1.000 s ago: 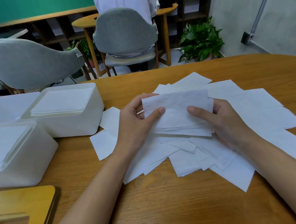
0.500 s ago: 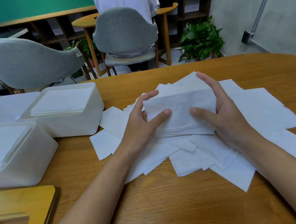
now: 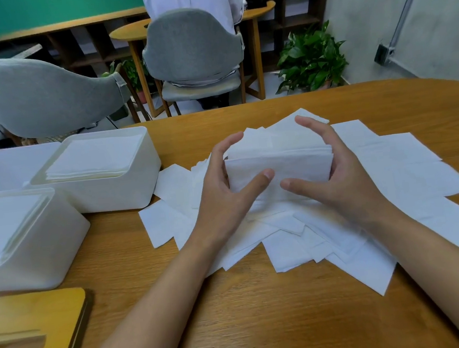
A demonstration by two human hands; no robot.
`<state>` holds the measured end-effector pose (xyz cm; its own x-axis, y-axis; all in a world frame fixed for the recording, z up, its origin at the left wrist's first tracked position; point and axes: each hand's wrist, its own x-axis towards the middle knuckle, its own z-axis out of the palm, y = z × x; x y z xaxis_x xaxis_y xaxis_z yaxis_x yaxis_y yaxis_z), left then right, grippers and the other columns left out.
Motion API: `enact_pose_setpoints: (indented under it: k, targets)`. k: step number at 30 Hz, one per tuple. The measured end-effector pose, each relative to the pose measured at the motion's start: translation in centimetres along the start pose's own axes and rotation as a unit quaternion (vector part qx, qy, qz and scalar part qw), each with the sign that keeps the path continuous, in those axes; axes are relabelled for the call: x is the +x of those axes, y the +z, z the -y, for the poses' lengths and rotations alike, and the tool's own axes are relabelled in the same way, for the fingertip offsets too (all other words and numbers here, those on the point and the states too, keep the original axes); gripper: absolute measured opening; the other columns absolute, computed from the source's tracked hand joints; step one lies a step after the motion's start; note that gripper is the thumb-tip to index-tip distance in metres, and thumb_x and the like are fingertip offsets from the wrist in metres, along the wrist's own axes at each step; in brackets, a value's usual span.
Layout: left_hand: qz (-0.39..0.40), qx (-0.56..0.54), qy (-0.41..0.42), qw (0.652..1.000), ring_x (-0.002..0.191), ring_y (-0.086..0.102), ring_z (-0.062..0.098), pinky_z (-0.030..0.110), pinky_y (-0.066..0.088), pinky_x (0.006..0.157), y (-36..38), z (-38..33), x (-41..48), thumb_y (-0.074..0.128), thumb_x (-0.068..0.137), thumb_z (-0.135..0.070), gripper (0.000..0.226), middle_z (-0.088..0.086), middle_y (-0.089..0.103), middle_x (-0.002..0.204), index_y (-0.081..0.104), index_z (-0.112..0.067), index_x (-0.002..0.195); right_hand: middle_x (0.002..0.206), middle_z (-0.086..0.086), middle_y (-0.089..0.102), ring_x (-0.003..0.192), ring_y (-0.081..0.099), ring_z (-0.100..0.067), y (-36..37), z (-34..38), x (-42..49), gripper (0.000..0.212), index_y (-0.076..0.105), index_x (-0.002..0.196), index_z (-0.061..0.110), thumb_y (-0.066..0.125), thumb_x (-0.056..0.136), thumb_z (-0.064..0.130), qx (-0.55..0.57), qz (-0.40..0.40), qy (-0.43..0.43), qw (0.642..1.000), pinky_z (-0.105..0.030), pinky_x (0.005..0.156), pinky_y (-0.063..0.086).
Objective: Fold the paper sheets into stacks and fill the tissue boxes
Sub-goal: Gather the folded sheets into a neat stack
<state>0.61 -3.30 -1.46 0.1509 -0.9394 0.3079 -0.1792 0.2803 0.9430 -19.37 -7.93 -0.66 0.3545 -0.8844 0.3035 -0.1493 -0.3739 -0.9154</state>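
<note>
Both hands clasp a stack of paper sheets [image 3: 278, 166] between them. The left hand [image 3: 224, 194] curls round its left end and the right hand [image 3: 347, 182] round its right end, thumbs on the near face. It sits over loose sheets [image 3: 408, 176] scattered on the counter [image 3: 264, 310]. To the left stand two filled tissue boxes [image 3: 118, 195].

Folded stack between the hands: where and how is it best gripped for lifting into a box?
Probably by its two short ends, coming in from each side. The folded stack stands on edge over the loose sheets, layers free on top; left hand and right hand pinching thumb against fingers across its thickness should keep it square.
</note>
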Motion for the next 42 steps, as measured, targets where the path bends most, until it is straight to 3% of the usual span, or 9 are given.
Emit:
enact_pose_setpoints:
  k: [3,5,7,14,18,26,36,39,42]
  targets:
    - [-0.008,0.024,0.013,1.000,0.092,0.062,-0.011,0.007,0.046,0.079,-0.2,0.0,0.1,0.077,0.095,-0.019,0.050,-0.027,0.065,0.118,0.056,-0.025,0.140,0.147,0.026,0.046,0.129,0.051,0.012,0.0,0.3,-0.1,0.089,0.038,0.154,0.036,0.086,0.081,0.017,0.014,-0.010,-0.015,1.000,-0.016,0.100,0.051]
    - [-0.021,0.045,0.011,0.999,0.084,0.059,-0.008,0.011,0.047,0.077,-0.2,0.1,0.3,0.076,0.097,-0.020,0.041,-0.016,0.066,0.111,0.060,-0.027,0.134,0.153,0.021,0.040,0.132,0.052,0.004,0.0,0.3,0.0,0.094,0.029,0.157,0.036,0.084,0.083,0.015,0.016,-0.004,-0.028,0.999,-0.024,0.103,0.053]
    - [-0.039,0.023,-0.010,0.999,0.093,0.066,0.002,0.021,0.056,0.081,-0.3,0.2,0.4,0.073,0.099,-0.016,0.037,-0.009,0.071,0.109,0.060,-0.023,0.133,0.159,0.015,0.037,0.137,0.054,-0.013,-0.3,0.1,-0.1,0.094,0.027,0.155,0.044,0.084,0.083,0.020,0.022,0.023,-0.040,0.999,-0.040,0.108,0.053]
    - [-0.021,-0.051,-0.040,0.998,0.105,0.072,0.010,0.027,0.060,0.083,-0.3,0.1,0.3,0.073,0.098,-0.013,0.048,-0.004,0.076,0.114,0.053,-0.023,0.141,0.122,0.017,0.075,0.122,0.064,-0.001,-0.7,0.5,-0.1,0.029,0.078,0.118,0.026,0.075,0.093,0.011,0.001,0.063,-0.013,0.998,-0.021,0.104,0.050]
    - [-0.051,0.186,0.127,0.973,0.120,0.054,0.010,0.018,0.046,0.093,0.2,0.6,-0.1,0.083,0.088,-0.013,0.056,-0.003,0.054,0.131,0.053,-0.020,0.135,0.114,0.019,0.077,0.116,0.066,0.003,-1.4,-1.0,0.5,0.026,0.081,0.110,0.024,0.071,0.096,0.005,-0.006,-0.036,0.021,0.999,-0.017,0.104,0.049]
    - [0.241,0.302,0.171,0.906,0.121,0.053,0.006,0.038,0.044,0.104,1.4,1.2,-1.8,0.079,0.087,-0.025,0.042,-0.017,0.051,0.138,0.071,-0.034,0.127,0.117,0.022,0.075,0.119,0.062,0.006,-1.7,-1.9,0.9,0.034,0.080,0.113,0.029,0.063,0.097,0.003,-0.053,-0.069,0.036,0.996,-0.018,0.106,0.045]
    - [0.138,0.274,0.251,0.918,0.112,0.059,0.011,0.023,0.046,0.094,2.1,1.7,-1.6,0.064,0.104,-0.018,0.017,-0.005,0.064,0.126,0.077,-0.016,0.115,0.115,0.021,0.076,0.113,0.064,0.010,-1.7,-0.7,0.7,0.018,0.080,0.113,0.027,0.068,0.099,0.024,-0.023,-0.027,0.025,0.999,-0.004,0.093,0.043]
    - [0.071,0.222,0.192,0.953,0.097,0.066,0.009,0.019,0.048,0.082,1.9,1.1,-1.4,0.063,0.105,-0.017,0.013,-0.011,0.070,0.104,0.073,-0.014,0.113,0.112,0.010,0.077,0.074,0.068,0.011,-2.0,-0.2,0.6,0.027,0.078,0.117,0.016,0.059,0.104,0.031,0.011,-0.014,0.015,1.000,-0.004,0.065,0.047]
    - [0.009,0.127,0.088,0.988,0.081,0.069,0.017,0.035,0.054,0.074,1.3,1.0,-0.9,0.064,0.105,-0.019,0.010,-0.009,0.071,0.083,0.074,-0.017,0.108,0.111,-0.008,0.077,0.086,0.075,-0.021,-2.4,-0.3,0.5,0.054,0.079,0.119,0.024,0.051,0.097,0.064,0.057,0.008,0.018,0.998,-0.041,0.076,0.061]
